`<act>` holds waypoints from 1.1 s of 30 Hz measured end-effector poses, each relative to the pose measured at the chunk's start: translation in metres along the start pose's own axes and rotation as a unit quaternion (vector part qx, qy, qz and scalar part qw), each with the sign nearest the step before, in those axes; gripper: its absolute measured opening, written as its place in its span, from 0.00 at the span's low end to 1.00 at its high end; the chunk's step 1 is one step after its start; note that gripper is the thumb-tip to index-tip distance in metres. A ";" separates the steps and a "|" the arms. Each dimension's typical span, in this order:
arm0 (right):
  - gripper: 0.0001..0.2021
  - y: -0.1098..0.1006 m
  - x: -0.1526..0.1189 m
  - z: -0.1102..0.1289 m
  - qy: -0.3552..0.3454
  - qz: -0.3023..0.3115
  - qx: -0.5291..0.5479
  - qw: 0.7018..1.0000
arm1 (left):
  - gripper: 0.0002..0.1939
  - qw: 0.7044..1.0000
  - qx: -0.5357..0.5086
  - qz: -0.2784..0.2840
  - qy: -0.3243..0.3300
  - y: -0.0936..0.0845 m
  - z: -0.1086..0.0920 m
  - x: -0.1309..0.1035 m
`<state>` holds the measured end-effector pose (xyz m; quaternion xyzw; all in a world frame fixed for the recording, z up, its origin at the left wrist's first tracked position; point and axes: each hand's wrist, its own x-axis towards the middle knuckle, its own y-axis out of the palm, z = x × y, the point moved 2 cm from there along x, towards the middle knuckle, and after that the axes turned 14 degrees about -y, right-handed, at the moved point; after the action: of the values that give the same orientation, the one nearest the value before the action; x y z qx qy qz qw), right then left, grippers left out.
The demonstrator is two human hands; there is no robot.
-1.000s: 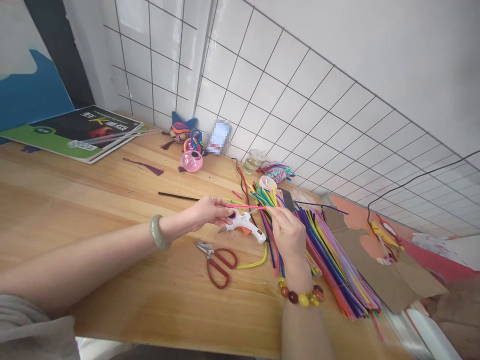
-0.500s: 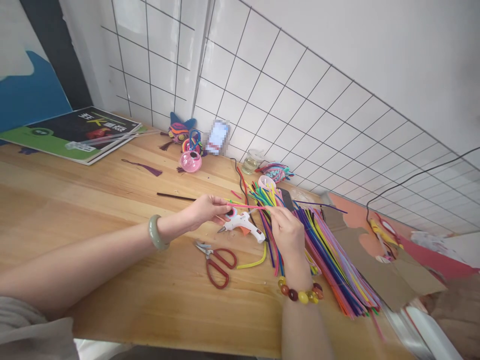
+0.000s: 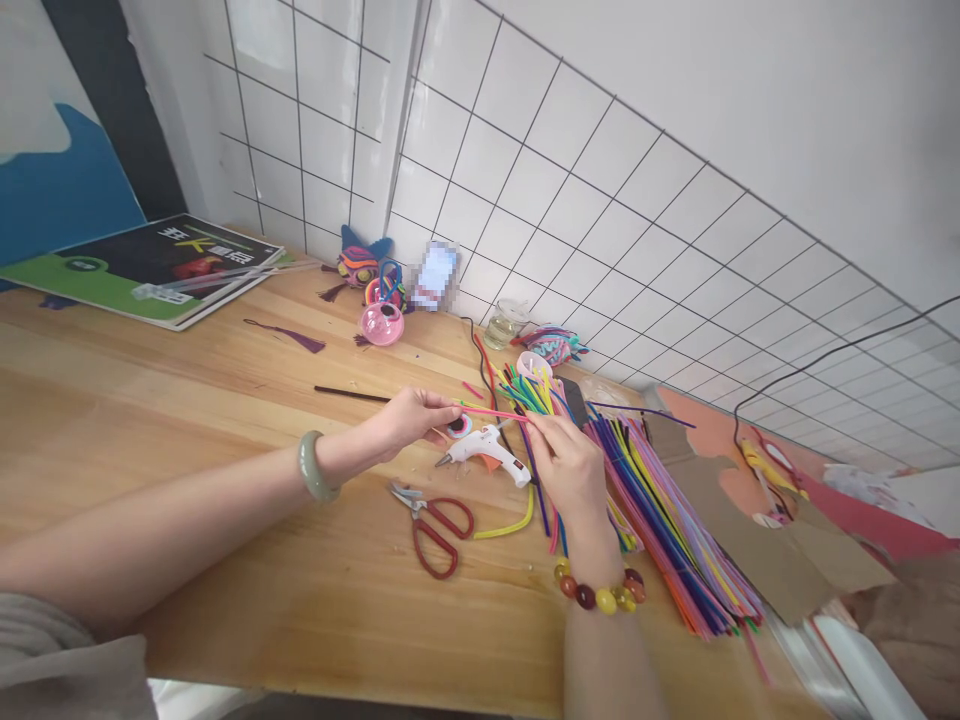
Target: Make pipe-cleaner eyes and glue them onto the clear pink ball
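Note:
A pink pipe cleaner (image 3: 493, 412) stretches between my two hands above the wooden table. My left hand (image 3: 417, 418) pinches one end of it. Close to those fingertips is a small round piece (image 3: 459, 427) in pink, white and black; whether the hand touches it, I cannot tell. The other end sits between the closed fingers of my right hand (image 3: 568, 462). Below the pipe cleaner lies a white glue gun (image 3: 487, 450). Red-handled scissors (image 3: 437, 530) rest nearer to me, beside a bent yellow pipe cleaner (image 3: 508, 526).
Bundles of coloured pipe cleaners (image 3: 667, 520) cover the right side, next to cardboard (image 3: 780, 545). Along the wall stand a phone (image 3: 436, 274), a glass jar (image 3: 504, 324) and a pink bowl (image 3: 382, 325). A book (image 3: 150, 268) lies at the far left.
My right hand has moved slightly left, toward my left hand. Both hands still hold the pink pipe cleaner.

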<state>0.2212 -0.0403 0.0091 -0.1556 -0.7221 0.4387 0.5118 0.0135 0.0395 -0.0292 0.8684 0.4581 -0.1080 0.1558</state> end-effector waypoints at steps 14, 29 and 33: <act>0.11 0.008 0.016 0.053 0.084 -0.058 0.177 0.979 | 0.10 0.997 -0.015 0.007 0.070 0.006 -0.015 -0.012; 0.17 0.007 0.028 0.073 0.237 -0.020 0.373 0.897 | 0.09 0.991 0.031 -0.042 0.122 0.013 -0.011 -0.016; 0.17 0.010 0.025 0.067 0.235 -0.014 0.353 0.905 | 0.11 0.994 0.019 -0.022 0.104 0.016 -0.011 -0.017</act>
<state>0.1495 -0.0492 0.0101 -0.0533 -0.3804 0.6087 0.6943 0.0176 0.0219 -0.0106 0.8677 0.4884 -0.0291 0.0884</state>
